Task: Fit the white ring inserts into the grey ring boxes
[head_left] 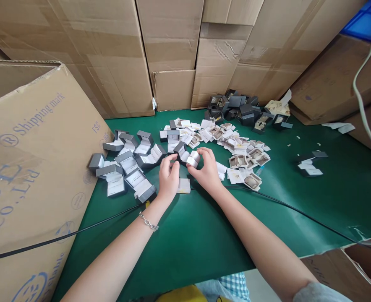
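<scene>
In the middle of the table my left hand [169, 175] pinches the edge of a small dark grey jewellery box [180, 150], which is open with a pale lining. Beside it, my right hand [208, 170] has thumb and fingers closed round a whitish padded insert [193, 159] at the box's open side. Whether the insert is partly inside the box I cannot tell. A pale flat piece [184, 186] lies between my wrists. Left of my hands, several open grey boxes [127, 162] with white linings are grouped; another open box [173, 140] stands just behind.
White papers and beige inserts [236, 144] form a curved heap behind and to the right. Several dark boxes [236, 108] are piled at the back. A lone open box [311, 163] lies far right. A black cable [292, 212] crosses the green table. Large cartons [40, 167] wall the left and back.
</scene>
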`<state>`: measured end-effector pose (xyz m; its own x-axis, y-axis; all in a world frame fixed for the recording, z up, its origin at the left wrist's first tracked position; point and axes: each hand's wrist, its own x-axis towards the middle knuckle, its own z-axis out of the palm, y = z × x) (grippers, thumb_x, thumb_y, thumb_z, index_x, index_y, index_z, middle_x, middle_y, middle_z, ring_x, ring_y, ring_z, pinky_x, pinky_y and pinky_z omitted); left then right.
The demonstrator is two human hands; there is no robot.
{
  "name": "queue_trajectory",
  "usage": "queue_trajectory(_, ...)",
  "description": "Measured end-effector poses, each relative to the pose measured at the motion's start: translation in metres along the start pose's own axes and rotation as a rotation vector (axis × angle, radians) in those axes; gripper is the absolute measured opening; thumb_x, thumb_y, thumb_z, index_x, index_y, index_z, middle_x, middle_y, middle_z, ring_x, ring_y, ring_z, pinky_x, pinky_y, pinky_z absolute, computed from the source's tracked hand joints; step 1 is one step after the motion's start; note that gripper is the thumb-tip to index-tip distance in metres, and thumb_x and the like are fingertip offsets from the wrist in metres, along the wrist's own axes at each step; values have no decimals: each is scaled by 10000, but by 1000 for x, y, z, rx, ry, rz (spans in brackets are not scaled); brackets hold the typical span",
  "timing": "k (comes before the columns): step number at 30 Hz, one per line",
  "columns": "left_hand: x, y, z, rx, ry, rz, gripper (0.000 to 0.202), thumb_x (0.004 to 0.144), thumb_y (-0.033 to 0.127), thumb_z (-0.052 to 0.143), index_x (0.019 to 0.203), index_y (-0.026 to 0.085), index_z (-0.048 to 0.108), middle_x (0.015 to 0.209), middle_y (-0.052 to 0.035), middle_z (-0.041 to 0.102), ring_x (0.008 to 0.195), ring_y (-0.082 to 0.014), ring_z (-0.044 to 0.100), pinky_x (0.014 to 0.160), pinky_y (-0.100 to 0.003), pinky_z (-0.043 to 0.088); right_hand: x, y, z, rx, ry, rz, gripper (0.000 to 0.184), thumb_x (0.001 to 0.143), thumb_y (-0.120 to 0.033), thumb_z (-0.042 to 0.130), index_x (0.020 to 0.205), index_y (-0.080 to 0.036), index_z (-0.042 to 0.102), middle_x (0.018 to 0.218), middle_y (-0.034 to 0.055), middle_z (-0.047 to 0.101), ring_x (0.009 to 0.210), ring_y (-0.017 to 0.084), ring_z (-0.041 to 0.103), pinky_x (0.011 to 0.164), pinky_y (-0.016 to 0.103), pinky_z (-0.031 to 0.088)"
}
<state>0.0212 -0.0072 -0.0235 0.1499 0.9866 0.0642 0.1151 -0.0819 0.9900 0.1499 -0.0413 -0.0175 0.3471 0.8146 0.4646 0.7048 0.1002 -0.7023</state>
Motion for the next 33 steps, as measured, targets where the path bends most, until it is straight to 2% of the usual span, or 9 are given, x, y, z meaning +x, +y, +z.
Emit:
queue_trajectory(1, 1, 0, 0, 40, 38, 11, 284, 813, 300, 461, 1056, 196, 564, 1161, -80, 542, 989, -165, 555, 859, -314, 486, 0, 0, 0, 26, 2, 31, 280, 670, -258, 609, 909, -200, 474, 1103, 102, 507, 1078, 249, 479, 922, 419, 402)
queue_trajectory(3, 2, 1, 2, 75, 35, 15, 283, 787, 239, 479, 1057, 202, 556, 1215, -79, 512, 1062, -176, 532, 884, -319, 479, 0, 1, 2, 90, -12, 93, 288, 671, -275, 615, 916, -200, 483, 1125, 99, 506, 1096, 242, 476, 919, 406, 413)
queue_trajectory(7, 3, 4, 2, 57, -97, -76, 414, 765, 195, 496, 1178, 228, 487, 1239, -72, 531, 1089, -174, 547, 924, -325, 460, -2, 1, 5, 167, -100, 162, 322, 686, -289, 612, 978, -201, 510, 1091, 77, 527, 1024, 213, 518, 857, 364, 456)
queue_trajectory(11, 5, 5, 1, 45, -108, -152, 551, 746, 164, 486, 1286, 217, 391, 1215, -80, 547, 893, -120, 597, 804, -267, 492, -4, 0, 4, 58, -232, 17, 310, 691, -209, 573, 992, -188, 498, 1024, 67, 548, 948, 200, 535, 813, 340, 463)
queue_trajectory(13, 7, 3, 0, 67, -124, -162, 559, 732, 137, 470, 1284, 205, 411, 1142, -71, 586, 837, -109, 593, 789, -262, 487, -5, -1, 2, -30, -304, -51, 332, 688, -167, 542, 1015, -178, 487, 1024, 77, 549, 939, 206, 535, 796, 341, 462)
queue_trajectory(16, 9, 0, -1, 103, -136, -141, 533, 714, 100, 439, 1236, 203, 482, 1078, -57, 611, 831, -113, 592, 820, -279, 475, -5, 0, 0, -103, -366, -59, 348, 694, -150, 514, 1040, -173, 485, 998, 83, 559, 915, 213, 542, 772, 343, 463)
queue_trajectory(21, 10, -2, -1, 123, -151, -119, 585, 678, 56, 426, 1243, 199, 482, 1089, -65, 599, 821, -109, 588, 809, -276, 482, -4, 7, 3, -35, -292, 6, 358, 726, -202, 526, 1079, -191, 463, 1018, 77, 564, 922, 209, 554, 778, 342, 473)
queue_trajectory(26, 7, 2, 2, 151, -185, -100, 647, 665, 106, 522, 1300, 178, 420, 1135, -79, 583, 954, -138, 560, 805, -264, 492, -4, 11, 7, 83, -203, 92, 368, 757, -259, 542, 1098, -199, 419, 1030, 69, 560, 910, 195, 564, 777, 343, 491)
queue_trajectory(33, 6, 4, 3, 159, -197, -64, 690, 626, 163, 628, 1286, 222, 435, 1091, -53, 603, 1001, -158, 548, 849, -288, 480, -2, 10, 2, -42, -271, -48, 408, 754, -139, 442, 1160, -170, 406, 1120, 124, 507, 992, 224, 527, 760, 345, 489)
